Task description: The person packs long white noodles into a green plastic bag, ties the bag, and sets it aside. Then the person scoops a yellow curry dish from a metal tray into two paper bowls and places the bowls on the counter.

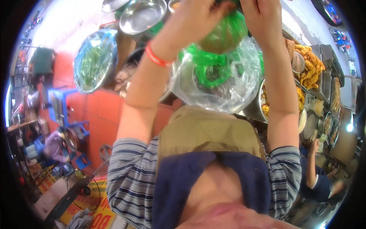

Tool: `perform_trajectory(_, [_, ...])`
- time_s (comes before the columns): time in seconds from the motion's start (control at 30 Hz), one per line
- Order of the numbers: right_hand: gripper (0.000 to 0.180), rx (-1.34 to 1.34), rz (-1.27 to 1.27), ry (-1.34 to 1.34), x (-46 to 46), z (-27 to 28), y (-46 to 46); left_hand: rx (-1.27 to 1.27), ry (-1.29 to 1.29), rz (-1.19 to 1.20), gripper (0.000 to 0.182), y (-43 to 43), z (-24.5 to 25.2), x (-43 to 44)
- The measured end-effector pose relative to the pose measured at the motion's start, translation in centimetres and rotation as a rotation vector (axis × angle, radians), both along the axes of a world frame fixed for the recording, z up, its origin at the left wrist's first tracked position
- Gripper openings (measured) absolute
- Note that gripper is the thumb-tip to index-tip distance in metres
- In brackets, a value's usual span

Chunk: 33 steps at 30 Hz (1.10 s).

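Note:
A green plastic bag (227,33) with a rounded, filled bottom hangs in the air between my hands. At its gathered neck is my left hand (197,21), blurred, with an orange-red band on the wrist. My right hand (263,20) closes on the same neck from the other side; its fingertips run out at the top edge. Beneath the hanging bag lies a large clear plastic bag (247,83), its mouth spread wide. More green plastic (213,75) sits inside it, around dark contents that I cannot make out.
Plastic-wrapped green herbs (94,61) and steel bowls (143,15) stand left. Fried golden food (310,67) and steel pans (264,100) line the right. One person (54,147) is at the far left, another (314,180) at lower right. Blue stools (61,106) stand on red tiles.

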State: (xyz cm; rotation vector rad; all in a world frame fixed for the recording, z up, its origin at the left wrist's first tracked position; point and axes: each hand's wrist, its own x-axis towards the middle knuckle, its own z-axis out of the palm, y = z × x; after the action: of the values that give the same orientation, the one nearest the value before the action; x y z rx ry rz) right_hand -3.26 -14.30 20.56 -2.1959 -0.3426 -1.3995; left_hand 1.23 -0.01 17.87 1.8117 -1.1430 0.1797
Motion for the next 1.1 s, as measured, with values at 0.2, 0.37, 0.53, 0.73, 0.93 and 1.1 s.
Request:
perform_trajectory(0.2, [0.021, 0.257, 0.272, 0.444, 1.5, 0.6, -0.8, -0.18, -0.271, 0.295, 0.013, 0.3, -1.5, 4.6])
perform_trajectory(0.37, [0.021, 0.103, -0.021, 0.609, -2.4, -4.6, -3.9, 0.11, -0.194, 0.524, 0.017, 1.5, -10.0, 7.5])
perform_trajectory(0.53, [0.064, -0.412, -0.458, 0.726, -10.2, -15.7, -7.7, 0.344, -0.039, 0.493, 0.032, 1.8, -20.2, 10.3])
perform_trajectory(0.73, [0.062, 0.04, -0.551, 1.251, -17.5, -18.0, -10.2, 0.291, 0.214, 0.348, 0.078, 5.0, -18.9, 2.9])
perform_trajectory(0.93, [0.036, 0.44, 0.186, 1.48, -19.6, -15.4, -7.5, 0.436, 0.584, 0.252, 0.068, 10.0, -22.4, -3.6])
perform_trajectory(1.1, [0.045, 0.292, -0.5, 1.152, -15.4, -19.5, -15.7, 0.026, 0.998, 0.205, 0.044, 10.0, -16.8, -3.4])
